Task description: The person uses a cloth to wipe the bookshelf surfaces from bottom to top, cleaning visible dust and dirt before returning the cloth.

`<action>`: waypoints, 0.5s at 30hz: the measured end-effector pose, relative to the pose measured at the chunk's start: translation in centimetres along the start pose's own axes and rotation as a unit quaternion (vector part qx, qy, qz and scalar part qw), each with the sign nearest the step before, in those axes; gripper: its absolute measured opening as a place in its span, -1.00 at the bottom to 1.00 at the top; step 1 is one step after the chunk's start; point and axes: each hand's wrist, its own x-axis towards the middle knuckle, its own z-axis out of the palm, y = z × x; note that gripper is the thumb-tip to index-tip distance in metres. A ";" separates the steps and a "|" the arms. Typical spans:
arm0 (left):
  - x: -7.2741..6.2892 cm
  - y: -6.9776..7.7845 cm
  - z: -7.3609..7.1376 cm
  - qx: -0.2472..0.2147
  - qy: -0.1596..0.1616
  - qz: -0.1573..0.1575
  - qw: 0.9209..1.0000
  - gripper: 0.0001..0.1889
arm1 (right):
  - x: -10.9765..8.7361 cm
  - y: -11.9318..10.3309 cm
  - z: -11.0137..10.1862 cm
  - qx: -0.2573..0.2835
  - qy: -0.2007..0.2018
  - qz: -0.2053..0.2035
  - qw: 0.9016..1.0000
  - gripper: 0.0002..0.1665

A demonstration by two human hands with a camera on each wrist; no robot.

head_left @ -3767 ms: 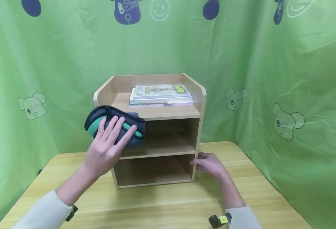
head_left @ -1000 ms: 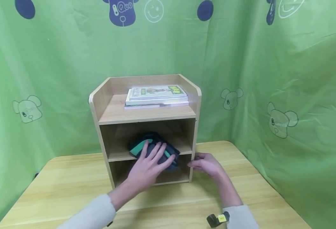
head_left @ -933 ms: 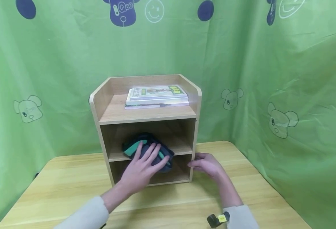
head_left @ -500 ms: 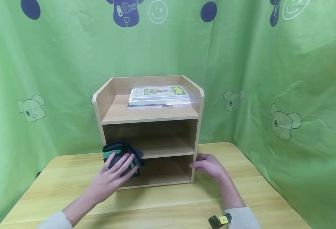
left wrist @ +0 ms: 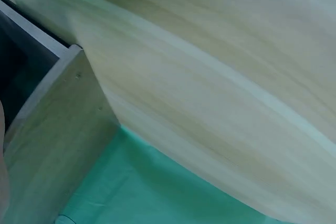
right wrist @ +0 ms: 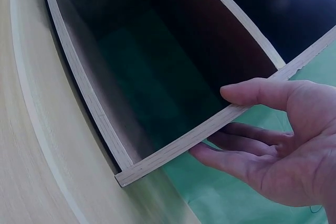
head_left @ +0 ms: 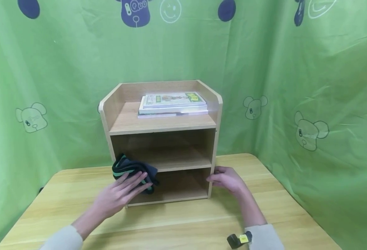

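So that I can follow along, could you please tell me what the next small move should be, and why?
Perhaps ease the dark cloth slightly lower along the left side panel: the left hand has it by the left end of the middle shelf, the panel's foot shows uncovered below, and the right hand grips the right side panel.

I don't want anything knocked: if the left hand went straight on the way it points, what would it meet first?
First the navy-and-green cloth item that the left hand holds; past it, probably the middle shelf board, though depth is unclear.
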 end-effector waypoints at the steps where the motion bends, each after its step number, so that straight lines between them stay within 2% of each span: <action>1: 0.4 0.2 0.3 -0.005 0.004 0.000 1.000 -0.41 | 0.0 0.0 0.0 0.001 0.000 0.000 1.000 -0.14; 8: 4.0 1.5 2.2 -0.023 0.009 0.001 1.000 -0.35 | 0.0 -0.1 -0.1 0.001 0.004 0.000 1.000 -0.16; 12: 6.8 2.8 3.2 -0.016 0.027 0.001 1.000 -0.33 | -0.1 -0.1 0.0 -0.006 0.004 -0.006 1.000 -0.17; 15: 9.1 4.0 3.6 -0.004 0.014 -0.008 1.000 -0.33 | -0.1 -0.1 0.2 -0.011 0.008 -0.004 1.000 -0.22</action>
